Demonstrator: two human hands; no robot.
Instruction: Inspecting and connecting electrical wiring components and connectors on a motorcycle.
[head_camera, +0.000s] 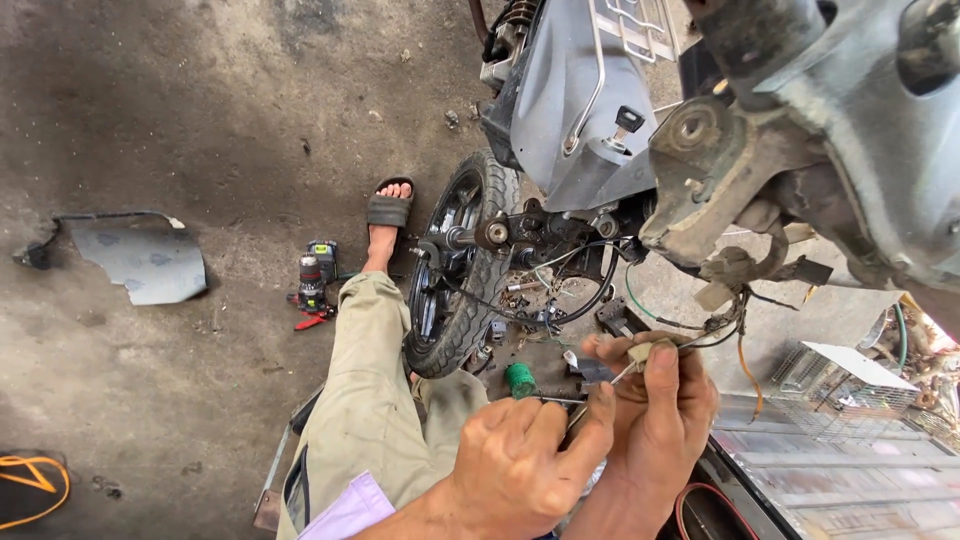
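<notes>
My left hand (525, 465) grips a screwdriver with a green handle (519, 380); its thin shaft runs right toward my right hand. My right hand (655, 400) pinches a small beige connector (640, 350) at the end of a bundle of thin wires (735, 320) hanging from the stripped front of a grey motorbike (600, 90). The screwdriver tip meets the connector between my fingers. Both hands sit close together just below the bike's dirty steering bracket (700, 175).
The bike's front wheel (455, 270) stands by my khaki-trousered leg (365, 400) and sandalled foot (388, 210). A cordless tool (312, 275) and a loose grey body panel (140, 255) lie on the concrete floor. A wire basket (830, 385) sits at the right, an orange cable (30, 480) at bottom left.
</notes>
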